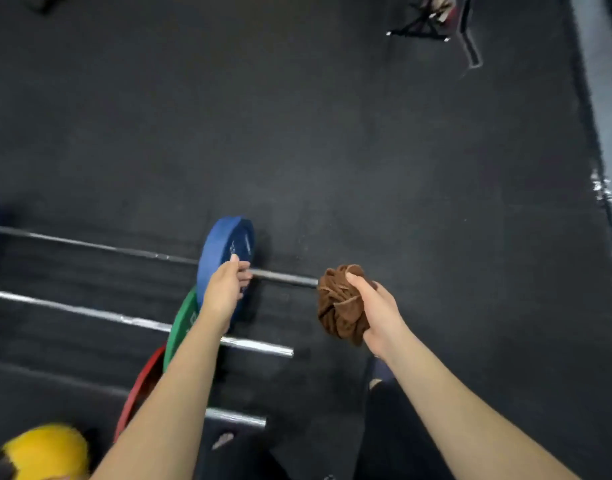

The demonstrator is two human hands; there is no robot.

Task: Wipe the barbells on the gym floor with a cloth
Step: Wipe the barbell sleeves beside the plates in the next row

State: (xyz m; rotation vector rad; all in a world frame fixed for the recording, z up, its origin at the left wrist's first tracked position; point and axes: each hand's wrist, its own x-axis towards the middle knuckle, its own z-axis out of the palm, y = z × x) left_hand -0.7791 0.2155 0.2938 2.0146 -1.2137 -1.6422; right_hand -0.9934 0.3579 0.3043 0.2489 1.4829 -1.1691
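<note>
Three barbells lie side by side on the black floor at lower left. The farthest carries a blue plate (224, 247), and its steel sleeve (287, 277) sticks out to the right. My left hand (224, 289) grips that sleeve right beside the blue plate. My right hand (373, 313) holds a bunched brown cloth (337, 303) at the sleeve's end, which it hides. The middle barbell has a green plate (185, 320) and the nearest a red plate (140, 389); my left forearm crosses both.
A yellow plate (48, 452) shows at the bottom left corner. A black metal frame (432, 19) stands at the far top right. The black rubber floor (332, 133) stretches ahead, ending at a pale strip (609, 133) along the right edge.
</note>
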